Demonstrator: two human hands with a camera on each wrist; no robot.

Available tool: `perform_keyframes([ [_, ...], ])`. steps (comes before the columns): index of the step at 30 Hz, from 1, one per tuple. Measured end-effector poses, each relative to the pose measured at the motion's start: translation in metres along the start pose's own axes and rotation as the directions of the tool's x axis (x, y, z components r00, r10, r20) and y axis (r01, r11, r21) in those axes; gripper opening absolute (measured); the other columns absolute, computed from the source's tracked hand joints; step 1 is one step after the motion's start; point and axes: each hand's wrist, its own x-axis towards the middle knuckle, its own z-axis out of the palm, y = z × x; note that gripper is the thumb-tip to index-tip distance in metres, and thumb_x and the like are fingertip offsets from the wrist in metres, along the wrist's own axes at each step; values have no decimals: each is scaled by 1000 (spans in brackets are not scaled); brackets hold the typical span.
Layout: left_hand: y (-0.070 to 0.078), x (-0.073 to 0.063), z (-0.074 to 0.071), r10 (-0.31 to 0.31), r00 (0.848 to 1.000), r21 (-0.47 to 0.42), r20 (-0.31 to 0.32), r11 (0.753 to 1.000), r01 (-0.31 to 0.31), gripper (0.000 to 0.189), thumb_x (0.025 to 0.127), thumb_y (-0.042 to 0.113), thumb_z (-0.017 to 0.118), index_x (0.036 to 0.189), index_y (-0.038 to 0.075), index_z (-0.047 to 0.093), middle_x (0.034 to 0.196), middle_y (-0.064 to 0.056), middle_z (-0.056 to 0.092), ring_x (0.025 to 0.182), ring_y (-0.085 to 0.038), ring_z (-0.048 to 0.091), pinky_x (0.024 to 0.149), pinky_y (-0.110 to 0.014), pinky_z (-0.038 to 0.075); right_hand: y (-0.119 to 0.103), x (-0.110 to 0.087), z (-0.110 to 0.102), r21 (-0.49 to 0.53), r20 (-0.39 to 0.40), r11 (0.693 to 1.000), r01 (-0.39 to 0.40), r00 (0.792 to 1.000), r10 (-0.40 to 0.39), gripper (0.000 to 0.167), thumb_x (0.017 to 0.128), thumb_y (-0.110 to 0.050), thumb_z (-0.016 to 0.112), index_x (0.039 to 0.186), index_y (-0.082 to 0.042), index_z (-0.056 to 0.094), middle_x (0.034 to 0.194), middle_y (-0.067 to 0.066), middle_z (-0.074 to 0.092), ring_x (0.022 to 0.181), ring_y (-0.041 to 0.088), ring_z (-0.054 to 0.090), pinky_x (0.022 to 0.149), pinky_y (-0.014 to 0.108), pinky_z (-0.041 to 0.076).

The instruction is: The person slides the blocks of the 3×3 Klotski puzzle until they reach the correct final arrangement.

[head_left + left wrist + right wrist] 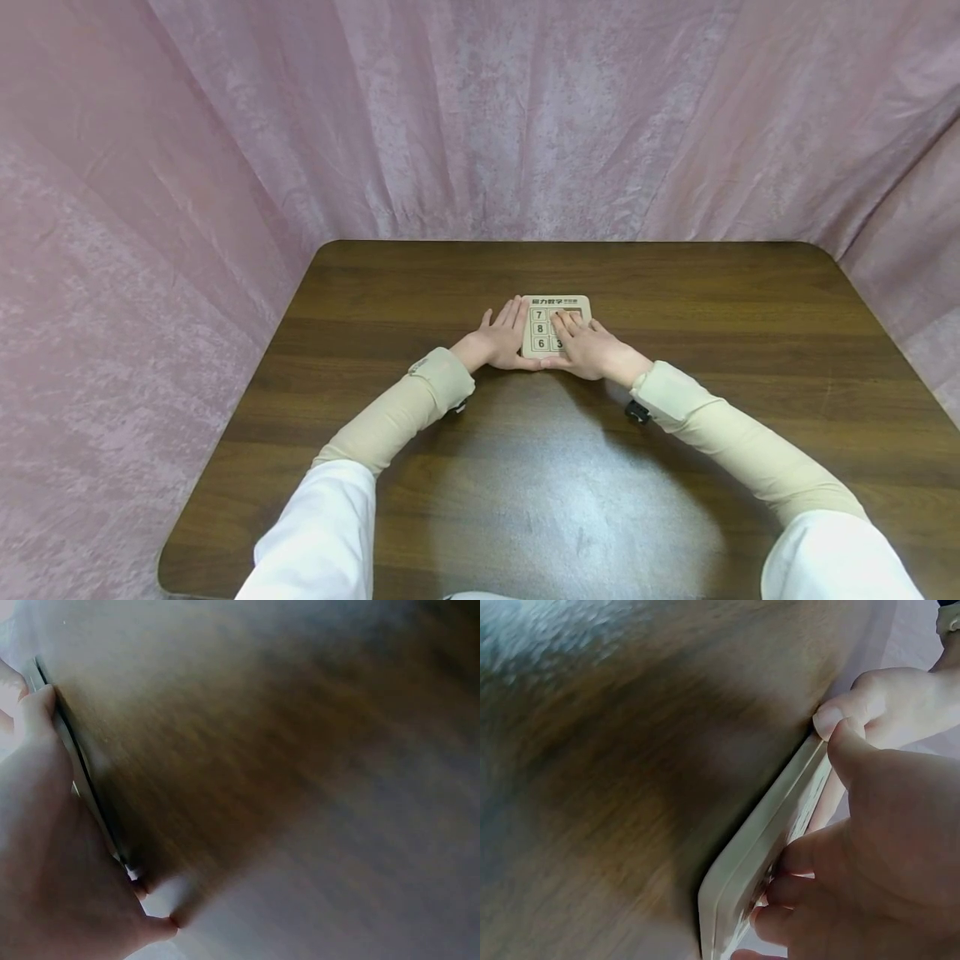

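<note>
A pale number sliding puzzle (pixel 534 353) lies flat on the dark wood table, its tiles 7, 8 and 6 showing down the left column. Along its left side rests my left hand (pixel 504 340), fingers straight and thumb at the near edge. My right hand (pixel 591 350) reaches over the puzzle's right part, fingertips touching the tiles and covering several of them. In the right wrist view both thumbs meet at a corner of the puzzle frame (pixel 750 840). The left wrist view shows only a thin edge of it beside my left hand (pixel 60 840).
The brown wooden table (pixel 390 292) has rounded corners and a bright reflection near its front. Pink curtains (pixel 510 125) hang behind it and on both sides.
</note>
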Motion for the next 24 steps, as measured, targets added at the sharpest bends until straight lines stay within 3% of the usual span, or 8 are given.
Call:
perform_keyframes([
  [24, -2, 3, 2, -2, 1000, -27, 2, 1000, 2, 118, 84, 79, 42, 151, 7, -24, 161, -13, -21, 151, -25, -12, 121, -52, 5, 4, -25, -2, 14, 34, 1000, -27, 999, 27, 85, 98, -50, 48, 152, 7, 14, 158, 27, 15, 146, 43, 17, 113, 62, 21],
])
